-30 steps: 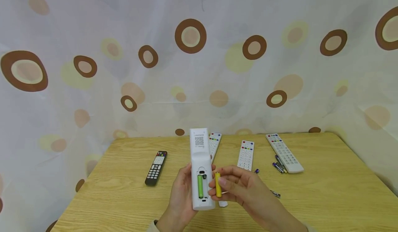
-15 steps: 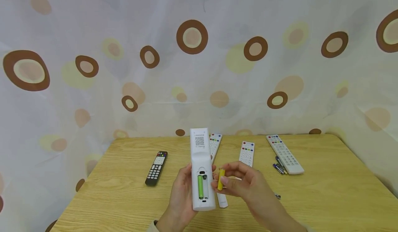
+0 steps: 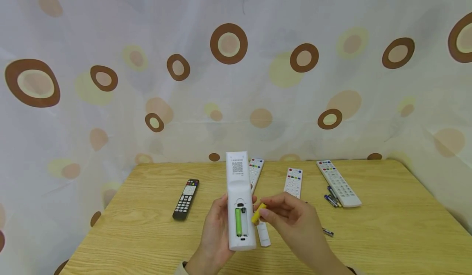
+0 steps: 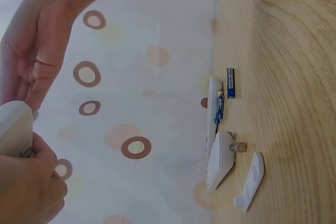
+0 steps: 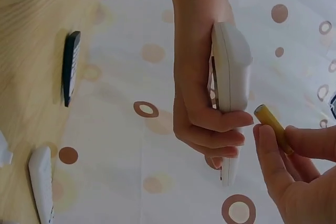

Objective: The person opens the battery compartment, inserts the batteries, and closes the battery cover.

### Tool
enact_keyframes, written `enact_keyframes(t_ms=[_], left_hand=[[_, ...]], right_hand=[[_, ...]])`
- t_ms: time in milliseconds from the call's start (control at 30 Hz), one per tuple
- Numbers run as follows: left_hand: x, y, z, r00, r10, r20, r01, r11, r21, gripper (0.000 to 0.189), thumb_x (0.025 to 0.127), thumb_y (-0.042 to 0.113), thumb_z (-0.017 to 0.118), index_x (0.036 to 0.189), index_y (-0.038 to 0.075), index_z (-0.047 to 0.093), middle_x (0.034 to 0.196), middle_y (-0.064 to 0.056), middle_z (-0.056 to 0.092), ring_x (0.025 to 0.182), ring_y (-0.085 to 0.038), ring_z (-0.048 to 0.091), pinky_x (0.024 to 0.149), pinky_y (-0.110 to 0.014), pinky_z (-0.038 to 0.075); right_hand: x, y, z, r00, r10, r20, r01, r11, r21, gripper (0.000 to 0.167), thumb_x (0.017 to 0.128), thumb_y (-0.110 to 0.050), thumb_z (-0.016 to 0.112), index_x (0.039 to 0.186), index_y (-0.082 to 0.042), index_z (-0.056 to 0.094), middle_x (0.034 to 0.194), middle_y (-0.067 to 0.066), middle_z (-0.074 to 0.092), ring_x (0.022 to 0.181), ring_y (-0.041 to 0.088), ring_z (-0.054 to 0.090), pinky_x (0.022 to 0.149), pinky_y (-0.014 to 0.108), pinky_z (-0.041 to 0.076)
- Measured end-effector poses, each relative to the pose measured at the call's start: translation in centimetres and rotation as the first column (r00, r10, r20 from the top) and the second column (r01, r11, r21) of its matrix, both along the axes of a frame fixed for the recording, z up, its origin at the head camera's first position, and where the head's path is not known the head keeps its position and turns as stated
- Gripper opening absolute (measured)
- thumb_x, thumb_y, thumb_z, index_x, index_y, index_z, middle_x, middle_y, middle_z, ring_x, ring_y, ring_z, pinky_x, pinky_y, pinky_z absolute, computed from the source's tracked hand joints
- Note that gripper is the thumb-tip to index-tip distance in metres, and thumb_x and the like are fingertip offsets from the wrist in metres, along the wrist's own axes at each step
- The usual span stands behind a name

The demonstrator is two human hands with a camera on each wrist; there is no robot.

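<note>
1. So, your left hand (image 3: 215, 230) is curled round the white remote control (image 3: 239, 192), its back facing you and battery compartment (image 3: 245, 224) uncovered.
2. Your right hand (image 3: 301, 230) has a narrow pinch, thumb against fingers, on the yellow battery (image 3: 258, 214). It's tilted, just right of the compartment.
3. The green battery (image 3: 238, 221) sits in the left slot; the right slot is exposed.
4. Only the head view looks into the compartment. The right wrist view gives the side-on check: left fingers wrap the remote's edge, and the yellow battery is apart from it, small gap between.
5. The left wrist view shows a white battery cover (image 4: 253, 181) lying on the table (image 3: 125, 230), tab visible.
6. Edges: the table's far side meets the spotted curtain (image 3: 121, 25). A long white remote (image 3: 339, 185) lies toward that side, dark blue batteries (image 3: 330, 201) just beside it.
7. Room: both hands are up off the table. Bare wood runs from the black remote (image 3: 186, 200) to the left edge.
</note>
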State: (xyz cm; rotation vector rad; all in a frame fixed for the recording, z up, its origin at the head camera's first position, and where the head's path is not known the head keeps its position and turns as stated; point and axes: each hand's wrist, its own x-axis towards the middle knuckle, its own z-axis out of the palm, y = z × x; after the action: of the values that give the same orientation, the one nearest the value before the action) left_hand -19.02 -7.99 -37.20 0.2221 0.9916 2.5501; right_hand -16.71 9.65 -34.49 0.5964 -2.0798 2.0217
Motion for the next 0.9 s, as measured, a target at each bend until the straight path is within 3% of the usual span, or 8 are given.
enact_keyframes(t_ms=[133,233,333,467,567,633,733,900], left_hand=[[0.0,0.1,0.0,1.000,0.016,0.004,-0.016,1.000,-0.025,0.051,0.103,0.036,0.019,0.147,0.009,0.019,0.126,-0.009,0.052,0.115,-0.019,0.053,0.093,-0.033,0.044],[0.1,0.2,-0.1,1.000,0.023,-0.001,-0.023,0.999,-0.048,0.052,0.103,0.037,0.019,0.147,0.009,0.019,0.126,-0.008,0.053,0.111,-0.018,0.053,0.093,-0.034,0.044],[0.1,0.2,-0.1,1.000,0.022,-0.007,-0.022,0.999,-0.047,0.052,0.103,0.036,0.019,0.147,0.008,0.019,0.126,-0.008,0.053,0.108,-0.017,0.054,0.094,-0.033,0.043],[0.1,0.2,0.0,1.000,0.002,-0.013,-0.002,1.000,-0.006,0.051,0.103,0.035,0.018,0.147,0.008,0.017,0.124,-0.008,0.052,0.103,-0.018,0.055,0.090,-0.031,0.046],[0.2,0.1,0.1,1.000,-0.016,-0.022,0.016,1.000,0.020,0.051,0.103,0.035,0.019,0.147,0.008,0.016,0.123,-0.008,0.051,0.102,-0.018,0.056,0.086,-0.029,0.048],[0.3,0.1,0.1,0.999,-0.023,-0.024,0.023,0.999,0.029,0.051,0.103,0.035,0.019,0.147,0.008,0.015,0.123,-0.008,0.051,0.103,-0.017,0.056,0.084,-0.028,0.049],[0.3,0.1,0.1,1.000,-0.017,-0.023,0.017,1.000,0.026,0.051,0.103,0.034,0.019,0.147,0.008,0.016,0.122,-0.008,0.052,0.103,-0.018,0.056,0.083,-0.028,0.049],[0.2,0.1,0.2,1.000,-0.002,-0.017,0.002,1.000,0.006,0.051,0.103,0.035,0.019,0.147,0.008,0.018,0.122,-0.008,0.053,0.103,-0.018,0.055,0.079,-0.027,0.049]], right_hand=[[0.2,-0.4,-0.4,0.981,-0.057,-0.186,0.069,0.996,0.057,0.018,0.082,0.007,0.069,0.096,-0.004,0.067,0.096,0.007,0.071,0.083,0.010,0.068,0.069,0.029,0.058],[0.3,-0.7,-0.8,0.945,-0.067,-0.320,0.097,0.992,0.080,0.025,0.078,0.010,0.071,0.096,-0.007,0.069,0.095,0.009,0.072,0.083,0.011,0.069,0.067,0.027,0.057],[0.2,-0.9,-1.2,0.886,-0.064,-0.459,0.121,0.988,0.096,0.028,0.074,0.010,0.075,0.096,-0.006,0.070,0.094,0.011,0.072,0.087,0.014,0.069,0.070,0.024,0.056],[0.0,-1.2,-1.6,0.769,-0.037,-0.639,0.153,0.980,0.127,0.010,0.083,-0.004,0.072,0.093,-0.003,0.070,0.092,0.011,0.071,0.089,0.019,0.069,0.078,0.019,0.053],[-0.1,-1.5,-1.9,0.693,-0.009,-0.721,0.167,0.975,0.149,0.014,0.092,-0.016,0.064,0.090,-0.003,0.069,0.091,0.010,0.068,0.085,0.021,0.067,0.080,0.018,0.053],[-0.1,-1.6,-2.0,0.661,0.000,-0.750,0.182,0.970,0.160,0.017,0.094,-0.017,0.061,0.090,-0.003,0.069,0.092,0.010,0.067,0.084,0.021,0.066,0.079,0.017,0.052],[0.1,-1.5,-2.1,0.644,0.016,-0.765,0.187,0.966,0.177,0.021,0.096,-0.017,0.058,0.091,0.000,0.070,0.094,0.011,0.066,0.086,0.023,0.066,0.080,0.017,0.052],[0.6,-1.2,-2.4,0.667,0.075,-0.742,0.172,0.953,0.251,0.030,0.098,-0.021,0.051,0.094,0.001,0.071,0.099,0.012,0.066,0.090,0.022,0.065,0.082,0.016,0.051]])
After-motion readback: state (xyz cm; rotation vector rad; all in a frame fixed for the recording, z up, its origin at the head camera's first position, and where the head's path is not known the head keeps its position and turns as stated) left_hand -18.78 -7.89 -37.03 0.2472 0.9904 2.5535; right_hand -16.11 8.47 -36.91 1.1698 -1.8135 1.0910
